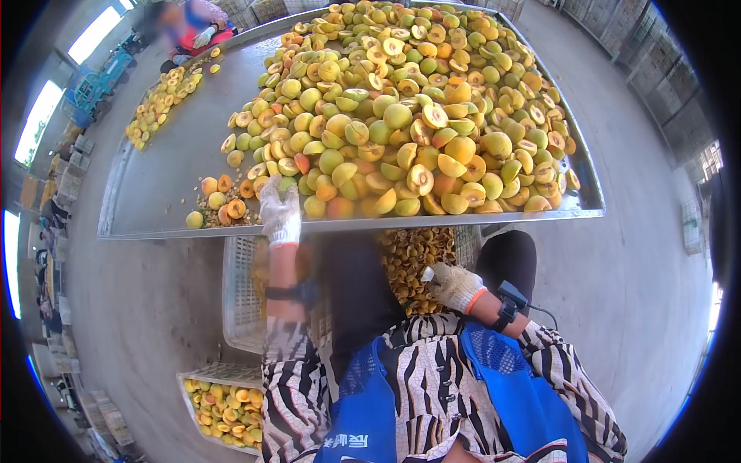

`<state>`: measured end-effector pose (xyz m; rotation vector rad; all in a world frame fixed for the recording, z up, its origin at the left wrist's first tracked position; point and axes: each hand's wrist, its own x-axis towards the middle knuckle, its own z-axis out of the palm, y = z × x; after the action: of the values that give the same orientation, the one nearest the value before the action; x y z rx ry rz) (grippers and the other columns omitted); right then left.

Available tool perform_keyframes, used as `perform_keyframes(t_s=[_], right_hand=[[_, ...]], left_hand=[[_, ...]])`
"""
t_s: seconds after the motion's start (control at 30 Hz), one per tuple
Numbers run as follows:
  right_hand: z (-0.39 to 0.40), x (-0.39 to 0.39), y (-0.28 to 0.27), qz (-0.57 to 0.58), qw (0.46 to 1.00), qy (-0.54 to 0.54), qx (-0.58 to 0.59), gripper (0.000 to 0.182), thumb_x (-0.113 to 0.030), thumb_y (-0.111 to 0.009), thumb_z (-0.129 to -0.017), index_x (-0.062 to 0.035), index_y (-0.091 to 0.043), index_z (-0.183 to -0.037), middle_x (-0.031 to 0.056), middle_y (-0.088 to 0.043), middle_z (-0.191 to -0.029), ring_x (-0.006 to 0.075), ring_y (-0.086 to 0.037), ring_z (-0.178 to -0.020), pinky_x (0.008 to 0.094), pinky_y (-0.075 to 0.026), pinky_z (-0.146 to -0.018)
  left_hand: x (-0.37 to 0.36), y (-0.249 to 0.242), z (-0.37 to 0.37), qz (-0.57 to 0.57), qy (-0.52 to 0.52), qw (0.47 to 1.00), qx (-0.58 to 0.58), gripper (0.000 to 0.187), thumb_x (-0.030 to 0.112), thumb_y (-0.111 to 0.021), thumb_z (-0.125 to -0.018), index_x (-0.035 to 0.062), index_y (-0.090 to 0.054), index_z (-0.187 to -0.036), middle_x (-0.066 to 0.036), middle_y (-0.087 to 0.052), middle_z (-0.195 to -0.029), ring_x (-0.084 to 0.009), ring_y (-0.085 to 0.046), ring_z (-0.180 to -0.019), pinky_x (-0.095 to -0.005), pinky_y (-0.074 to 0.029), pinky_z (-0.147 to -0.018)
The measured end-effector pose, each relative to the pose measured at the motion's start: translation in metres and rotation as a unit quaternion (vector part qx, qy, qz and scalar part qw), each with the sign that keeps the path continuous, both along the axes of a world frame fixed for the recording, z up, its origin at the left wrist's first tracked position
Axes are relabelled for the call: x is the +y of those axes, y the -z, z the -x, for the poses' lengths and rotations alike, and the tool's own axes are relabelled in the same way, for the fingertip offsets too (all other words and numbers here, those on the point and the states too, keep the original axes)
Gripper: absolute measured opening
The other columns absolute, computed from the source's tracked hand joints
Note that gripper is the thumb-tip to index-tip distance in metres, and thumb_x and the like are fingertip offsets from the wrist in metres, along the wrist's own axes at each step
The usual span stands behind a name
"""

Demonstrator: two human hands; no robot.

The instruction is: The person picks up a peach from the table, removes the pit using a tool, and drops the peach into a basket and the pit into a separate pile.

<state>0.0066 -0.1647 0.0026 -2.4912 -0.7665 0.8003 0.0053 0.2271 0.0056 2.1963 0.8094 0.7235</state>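
My left hand, in a whitish knit glove, reaches over the near edge of the metal table. Its thumb and fingers close around a green peach half at the border of the large heap of halved peaches. Many of those halves show a brown stone or hollow. Low over a crate of brownish peach stones is my right hand, also gloved, with its fingers curled. A small pale piece shows at its fingertips; I cannot make out what it is.
Left of my left hand lie a few orange halves and loose stones. A second pile is at the far left, near another person. Below the table stand a white crate and a crate of peach halves.
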Motion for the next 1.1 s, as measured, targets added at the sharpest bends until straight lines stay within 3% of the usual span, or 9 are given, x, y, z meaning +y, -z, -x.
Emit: perform_keyframes(t_s=[0.13,0.23,0.53,0.67,0.77,0.83,0.9,1.0,1.1], right_hand=[[0.000,-0.003,0.007,0.019,0.999,0.005,0.044,0.038,-0.039,-0.068,-0.086,-0.0070,-0.062,-0.104,0.0222,-0.070,-0.089,0.0414,-0.068,-0.087,0.0491,-0.054,-0.074],[-0.003,-0.002,0.002,0.036,0.998,0.032,0.048,0.040,-0.040,-0.068,-0.086,-0.0062,-0.062,-0.105,0.0236,-0.070,-0.091,0.0425,-0.067,-0.088,0.0489,-0.054,-0.076],[-0.005,0.006,-0.002,-0.008,0.998,0.039,0.048,0.036,-0.038,-0.066,-0.087,-0.0050,-0.060,-0.102,0.0271,-0.069,-0.089,0.0466,-0.066,-0.088,0.0518,-0.053,-0.077],[0.001,0.000,-0.008,0.008,0.998,0.047,0.038,0.034,-0.037,-0.064,-0.090,-0.0070,-0.064,-0.105,0.0234,-0.070,-0.093,0.0423,-0.068,-0.088,0.0480,-0.054,-0.078],[-0.001,-0.004,-0.024,-0.078,0.987,0.135,0.044,0.034,-0.034,-0.068,-0.087,-0.0051,-0.064,-0.104,0.0230,-0.070,-0.092,0.0416,-0.068,-0.091,0.0464,-0.054,-0.078],[-0.004,-0.003,-0.047,-0.155,0.966,0.205,0.041,0.032,-0.029,-0.072,-0.086,-0.0028,-0.064,-0.103,0.0202,-0.071,-0.090,0.0378,-0.069,-0.088,0.0422,-0.053,-0.077],[-0.010,0.000,-0.042,-0.239,0.950,0.201,0.014,0.032,-0.028,-0.072,-0.087,-0.0032,-0.064,-0.105,0.0176,-0.071,-0.088,0.0332,-0.069,-0.082,0.0405,-0.053,-0.074],[-0.011,0.026,-0.077,-0.287,0.941,0.180,0.005,0.032,-0.026,-0.073,-0.086,-0.0044,-0.063,-0.107,0.0158,-0.070,-0.085,0.0314,-0.067,-0.078,0.0402,-0.052,-0.072],[-0.011,0.042,-0.076,-0.224,0.967,0.116,-0.039,0.035,-0.031,-0.070,-0.087,-0.0068,-0.061,-0.111,0.0190,-0.070,-0.090,0.0401,-0.067,-0.086,0.0460,-0.053,-0.073]], left_hand=[[0.027,0.014,-0.067,-0.223,0.090,0.961,0.134,0.061,0.022,-0.069,-0.084,0.0060,-0.049,-0.140,-0.017,-0.052,-0.142,-0.0327,-0.050,-0.131,-0.0398,-0.041,-0.109],[0.030,-0.006,-0.095,-0.148,0.112,0.939,0.290,0.059,0.025,-0.068,-0.085,0.0093,-0.050,-0.139,-0.014,-0.054,-0.138,-0.0313,-0.056,-0.123,-0.0424,-0.045,-0.103],[0.023,-0.003,-0.065,-0.234,0.125,0.887,0.379,0.029,0.013,-0.055,-0.089,0.0067,-0.062,-0.117,-0.016,-0.060,-0.125,-0.0355,-0.055,-0.121,-0.0445,-0.048,-0.098],[0.047,0.010,-0.057,-0.132,0.108,0.932,0.320,0.029,0.016,-0.060,-0.091,0.0033,-0.063,-0.117,-0.014,-0.066,-0.116,-0.0320,-0.064,-0.108,-0.0424,-0.052,-0.091],[0.015,-0.030,-0.030,0.070,0.057,0.994,0.068,0.029,0.008,-0.061,-0.092,0.0030,-0.062,-0.120,-0.012,-0.068,-0.113,-0.0258,-0.068,-0.100,-0.0386,-0.056,-0.084],[-0.008,-0.031,-0.013,0.437,0.101,0.881,-0.149,0.030,0.007,-0.062,-0.093,0.0031,-0.062,-0.123,-0.012,-0.067,-0.116,-0.0263,-0.067,-0.100,-0.0395,-0.059,-0.076],[-0.055,-0.038,0.007,0.582,0.196,0.751,-0.242,0.032,0.003,-0.061,-0.094,0.0052,-0.061,-0.125,-0.012,-0.065,-0.117,-0.0296,-0.067,-0.099,-0.0395,-0.061,-0.069],[-0.123,-0.043,0.030,0.682,0.243,0.650,-0.231,0.034,0.001,-0.061,-0.093,0.0049,-0.060,-0.127,-0.013,-0.065,-0.119,-0.0301,-0.066,-0.101,-0.0405,-0.061,-0.071],[-0.165,-0.042,0.044,0.695,0.265,0.632,-0.217,0.033,0.011,-0.058,-0.098,0.0048,-0.058,-0.130,-0.012,-0.064,-0.121,-0.0282,-0.065,-0.105,-0.0406,-0.059,-0.077]])
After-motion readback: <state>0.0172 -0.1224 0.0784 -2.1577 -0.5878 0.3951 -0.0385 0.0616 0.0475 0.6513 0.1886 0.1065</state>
